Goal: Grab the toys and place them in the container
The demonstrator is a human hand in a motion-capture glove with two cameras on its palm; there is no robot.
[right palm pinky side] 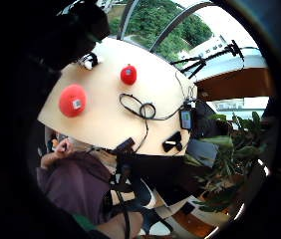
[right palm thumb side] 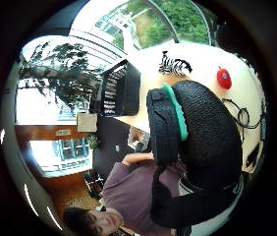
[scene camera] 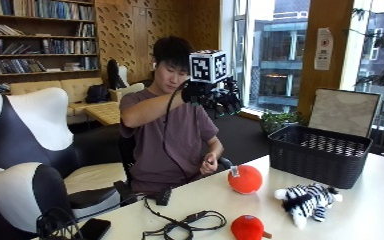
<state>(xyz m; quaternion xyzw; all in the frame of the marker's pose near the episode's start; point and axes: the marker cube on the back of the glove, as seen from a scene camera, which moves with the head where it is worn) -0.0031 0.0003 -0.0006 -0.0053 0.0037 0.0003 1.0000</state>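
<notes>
Three toys lie on the pale table [scene camera: 352, 210]: a red-orange ball [scene camera: 245, 179], a zebra plush [scene camera: 306, 198] and a small red toy [scene camera: 247, 227] near the front edge. The black basket [scene camera: 318, 152] stands behind the zebra, at the table's far side. My gloved right hand [scene camera: 212, 97] is raised at head height, well above the table, fingers hanging loosely and holding nothing. From the palm I see the ball [right palm pinky side: 72, 100], the small red toy [right palm pinky side: 128, 74] and the zebra [right palm pinky side: 88, 60] far below. The thumb side view shows the zebra [right palm thumb side: 174, 65], the basket [right palm thumb side: 116, 88] and the small red toy [right palm thumb side: 223, 78].
A black cable [scene camera: 185, 222] coils on the table's near left part. The person's bare left hand [scene camera: 208, 162] rests at the table edge near the ball. Black-and-white chairs [scene camera: 25, 165] stand at the left, one with a phone [scene camera: 93, 228] on it.
</notes>
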